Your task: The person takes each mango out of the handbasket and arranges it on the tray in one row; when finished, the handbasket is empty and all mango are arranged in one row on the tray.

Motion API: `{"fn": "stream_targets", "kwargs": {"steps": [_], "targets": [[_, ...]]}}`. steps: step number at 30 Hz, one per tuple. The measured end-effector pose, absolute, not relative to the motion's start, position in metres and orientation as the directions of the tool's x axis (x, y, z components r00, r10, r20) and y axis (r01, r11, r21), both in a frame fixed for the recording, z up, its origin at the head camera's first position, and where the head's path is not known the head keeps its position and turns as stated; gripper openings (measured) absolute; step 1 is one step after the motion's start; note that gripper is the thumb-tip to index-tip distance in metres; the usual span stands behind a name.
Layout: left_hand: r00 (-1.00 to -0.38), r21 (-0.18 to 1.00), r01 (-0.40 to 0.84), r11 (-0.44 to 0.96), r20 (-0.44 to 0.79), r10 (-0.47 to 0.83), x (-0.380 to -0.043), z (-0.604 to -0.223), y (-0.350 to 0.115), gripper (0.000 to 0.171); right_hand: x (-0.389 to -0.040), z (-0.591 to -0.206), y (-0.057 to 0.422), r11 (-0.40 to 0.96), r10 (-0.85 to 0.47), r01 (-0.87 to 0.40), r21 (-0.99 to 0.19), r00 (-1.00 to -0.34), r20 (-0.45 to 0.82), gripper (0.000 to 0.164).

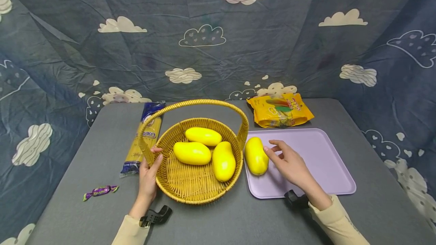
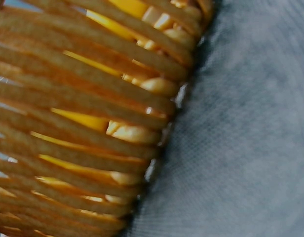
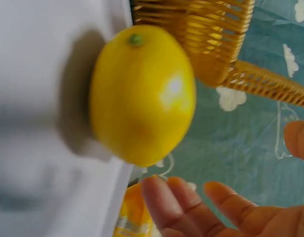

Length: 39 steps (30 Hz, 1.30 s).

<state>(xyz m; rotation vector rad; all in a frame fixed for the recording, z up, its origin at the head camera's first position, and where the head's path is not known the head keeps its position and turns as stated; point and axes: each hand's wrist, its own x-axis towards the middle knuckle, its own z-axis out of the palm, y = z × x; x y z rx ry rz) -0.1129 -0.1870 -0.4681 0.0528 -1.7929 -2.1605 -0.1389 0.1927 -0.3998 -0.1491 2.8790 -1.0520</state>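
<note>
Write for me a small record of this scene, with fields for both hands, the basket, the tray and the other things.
Left hand: grips the basket at its left side
Right hand: beside the single fruit, not closed round it
Basket: holds three yellow fruits
Tray: purple, right of basket, bears the single fruit
Behind tray: yellow bag
Left of basket: pasta pack, candy

pasta packet (image 1: 151, 134): "…ara", start hidden | yellow bag (image 1: 281, 112): lettering unclear | purple sweet (image 1: 101, 191): lettering illegible
</note>
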Motion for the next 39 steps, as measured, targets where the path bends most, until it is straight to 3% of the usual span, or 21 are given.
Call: {"fn": "stream_targets", "kwargs": {"steps": [10, 16, 29, 39], "targets": [[-0.943, 0.963, 0.225, -0.146, 0.178, -0.282, -0.112, -0.468, -0.186, 0.023, -0.125, -0.384, 0.171, 0.665, -0.186, -0.273, -0.696, -0.962, 0.199, 0.033], [-0.942, 0.962, 0.229, -0.147, 0.181, -0.282, -0.111, -0.467, -0.186, 0.024, -0.124, -0.376, 0.151, 0.621, -0.267, -0.357, -0.697, -0.933, 0.24, 0.022], [-0.941, 0.956, 0.246, -0.161, 0.196, -0.278, -0.113, -0.467, -0.187, 0.023, -0.131, -0.36, 0.106, 0.597, -0.466, -0.477, -0.645, -0.861, 0.204, 0.036], [-0.943, 0.956, 0.239, -0.168, 0.186, -0.277, -0.113, -0.466, -0.188, 0.022, -0.146, -0.353, 0.083, 0.746, -0.487, -0.4, -0.532, -0.873, -0.027, 0.051]]}}
